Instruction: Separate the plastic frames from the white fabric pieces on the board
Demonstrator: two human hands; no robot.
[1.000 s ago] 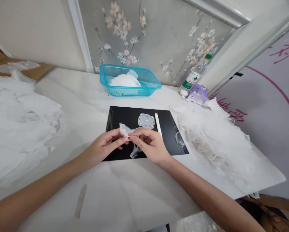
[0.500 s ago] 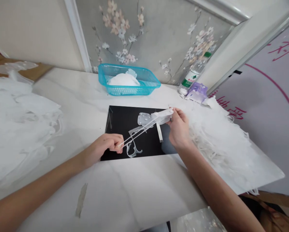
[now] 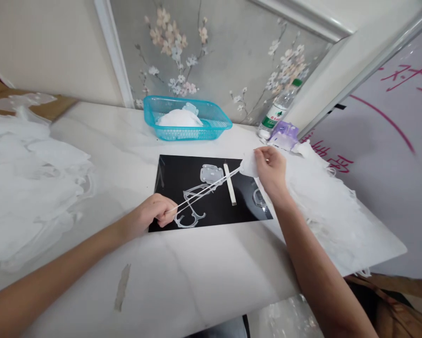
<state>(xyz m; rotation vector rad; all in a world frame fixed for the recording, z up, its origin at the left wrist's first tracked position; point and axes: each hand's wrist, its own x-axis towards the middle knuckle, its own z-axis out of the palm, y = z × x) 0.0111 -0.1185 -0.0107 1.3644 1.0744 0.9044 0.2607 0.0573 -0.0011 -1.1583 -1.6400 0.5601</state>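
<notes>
Rightward and up, the right hand (image 3: pixel 271 171) has drawn away, pinching a white nonwoven mask piece (image 3: pixel 249 165) beside the corner of a black rectangular mat (image 3: pixel 170 171); the clenched left hand (image 3: pixel 153 212) grips a thin white elastic strap (image 3: pixel 211 184), held evenly taut across the mat.

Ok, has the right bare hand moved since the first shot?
Yes, rightward: the right hand now sits past the right edge of the black rectangular sheet.
</notes>
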